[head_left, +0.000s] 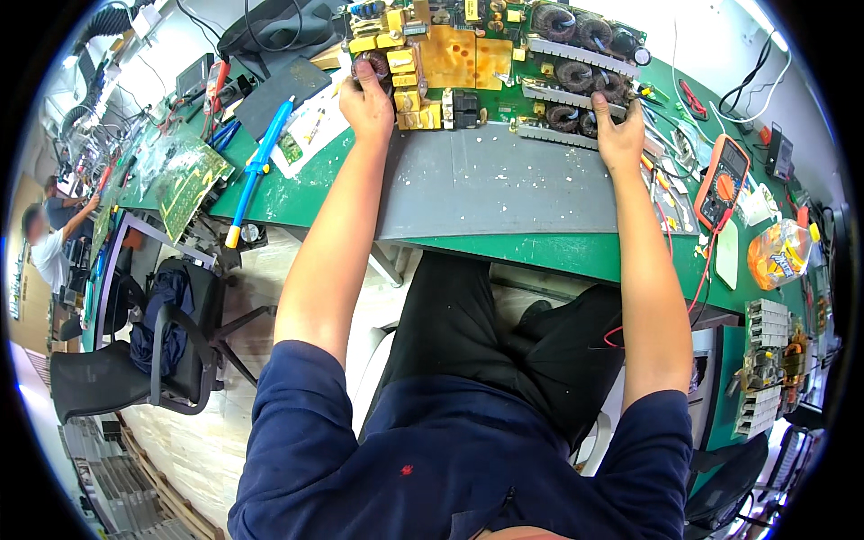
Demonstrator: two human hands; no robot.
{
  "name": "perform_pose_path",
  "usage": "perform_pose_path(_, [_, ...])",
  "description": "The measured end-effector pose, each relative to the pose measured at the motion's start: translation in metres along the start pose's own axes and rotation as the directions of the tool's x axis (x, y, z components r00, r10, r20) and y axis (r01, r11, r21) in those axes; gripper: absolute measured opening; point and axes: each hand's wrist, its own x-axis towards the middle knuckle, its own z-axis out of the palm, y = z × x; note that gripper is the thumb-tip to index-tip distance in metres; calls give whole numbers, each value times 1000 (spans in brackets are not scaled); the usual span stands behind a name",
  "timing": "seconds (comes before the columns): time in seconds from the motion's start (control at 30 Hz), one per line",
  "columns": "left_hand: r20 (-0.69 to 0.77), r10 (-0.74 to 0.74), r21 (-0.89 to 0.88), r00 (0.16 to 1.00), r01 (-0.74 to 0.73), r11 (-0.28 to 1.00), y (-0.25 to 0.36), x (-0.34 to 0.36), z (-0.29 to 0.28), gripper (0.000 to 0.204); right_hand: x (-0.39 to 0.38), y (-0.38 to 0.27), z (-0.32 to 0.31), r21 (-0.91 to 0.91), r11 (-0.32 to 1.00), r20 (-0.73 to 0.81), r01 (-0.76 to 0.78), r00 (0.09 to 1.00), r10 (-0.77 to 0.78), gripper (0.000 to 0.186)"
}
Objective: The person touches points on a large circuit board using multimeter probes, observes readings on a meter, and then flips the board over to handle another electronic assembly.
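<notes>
A large green circuit board (pixel 500 103) lies at the far side of the bench, filled with yellow block components, copper-coloured plates and dark wound coils beside ridged metal heat sinks. My left hand (pixel 369 106) grips its left end, the thumb up against a dark coil (pixel 373 65). At the right end my right hand (pixel 619 135) holds on by the heat sinks (pixel 562 135), thumb on top. The fingers of both hands are partly hidden behind the board. In front of it a grey mat (pixel 495 189), sprinkled with small white bits, covers the bench.
On the left lie a blue desoldering pump (pixel 261 162) and another green board (pixel 193 175). An orange multimeter (pixel 723 180) with red leads, scattered tools and a bottle of orange drink (pixel 781 254) stand right. An office chair (pixel 171 351) and another person (pixel 52 247) are further left.
</notes>
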Motion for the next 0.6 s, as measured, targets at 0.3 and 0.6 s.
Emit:
perform_pose_path(0.3, [-83,-6,84,997,13,996,8,-1,-2,81,-2,-15,-3,-29,999,-74,20,997,-22,85])
perform_pose_path(0.6, [-88,-11,74,996,18,997,0,1,-3,79,-3,-17,-1,156,984,13,-91,996,90,82])
